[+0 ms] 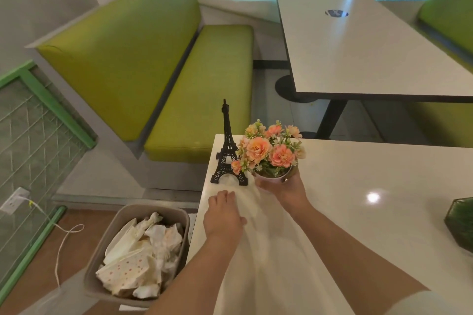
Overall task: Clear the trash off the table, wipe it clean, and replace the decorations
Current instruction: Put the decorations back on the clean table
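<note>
Right hand [282, 188] fingers clamp flower pot [272, 176], raised just right of tower figurine [227, 151]. Left hand [224, 215] fingers together, seemingly pressing blurred cloth [252, 202] below tower. Wipe under pot, keep pot level, then set down.

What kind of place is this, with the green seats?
Probably a small café or diner. Green booth benches face white tables, one decorated with a flower pot and a little Eiffel Tower model. A bin beside the table holds used paper plates and napkins.
</note>
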